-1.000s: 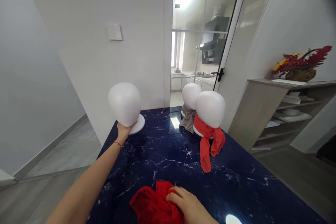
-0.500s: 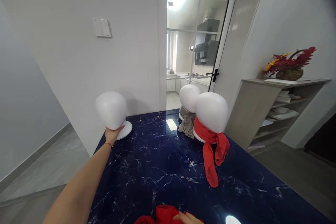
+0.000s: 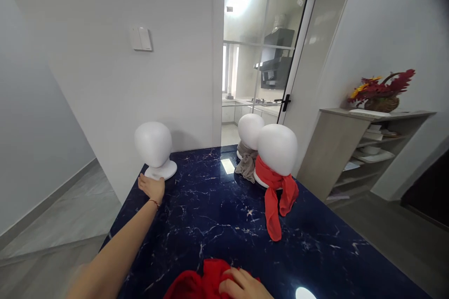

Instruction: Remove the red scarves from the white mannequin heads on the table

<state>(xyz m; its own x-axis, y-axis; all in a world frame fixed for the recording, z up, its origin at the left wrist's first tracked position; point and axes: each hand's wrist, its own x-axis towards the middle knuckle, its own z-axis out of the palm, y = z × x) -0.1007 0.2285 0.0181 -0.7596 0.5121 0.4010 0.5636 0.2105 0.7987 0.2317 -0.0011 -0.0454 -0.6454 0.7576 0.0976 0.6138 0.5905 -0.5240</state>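
My left hand [image 3: 152, 188] is at the front edge of the round base of a white mannequin head [image 3: 153, 144], thumb and fingers apart; whether it touches the base I cannot tell. The head stands upright on the table at the far left, with nothing wrapped round its neck. Low in the view, my right hand [image 3: 243, 284] has its fingers curled into a bunched red scarf [image 3: 191, 285], whose lower part is cut off by the frame. Across the table, a second mannequin head [image 3: 278, 148] wears a red scarf [image 3: 272, 212] tied round its neck, ends hanging forward.
Behind it, a third mannequin head [image 3: 250, 131] wears a grey-brown scarf [image 3: 247, 167]. All stand on a dark blue marbled table [image 3: 213, 205] against a wall with a glass door [image 3: 257, 23]. A shelf unit [image 3: 345, 149] with a flower basket [image 3: 382, 98] stands at the right.
My left hand has let go of the left mannequin head's neck and drawn back toward me. My right hand and the bunched red scarf show more fully at the bottom. The camera view has shifted slightly.
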